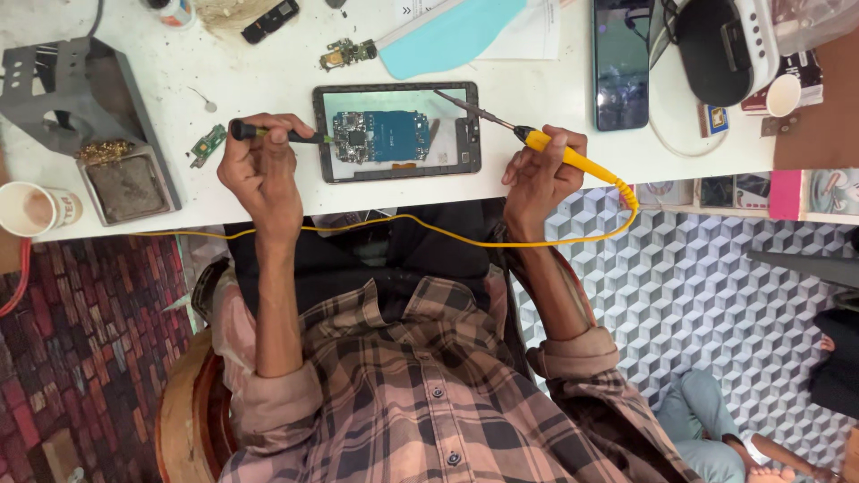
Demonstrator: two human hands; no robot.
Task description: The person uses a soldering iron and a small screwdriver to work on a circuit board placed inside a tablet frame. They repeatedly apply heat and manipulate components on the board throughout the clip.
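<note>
A white workbench [268,80] fills the upper frame, its near edge running just above the seated person's lap, with bare surface left between the clutter at either end. On the left stands a grey metal stand [80,98] with a tray holding a sponge and brass wool, and a paper cup [36,210] at the bench's corner. On the right lie a dark phone [621,63] and a black-and-white appliance [725,45]. At centre, close to the near edge, an opened phone [396,132] lies flat, its blue circuit board [380,136] exposed, directly between the two hands. The left hand [261,170] is curled around a black-handled tool [273,134] whose tip meets the board's left side. The right hand [537,174] is clenched around a yellow soldering iron [537,140], its tip over the phone's upper right corner; the yellow cable [429,228] loops across the lap.
</note>
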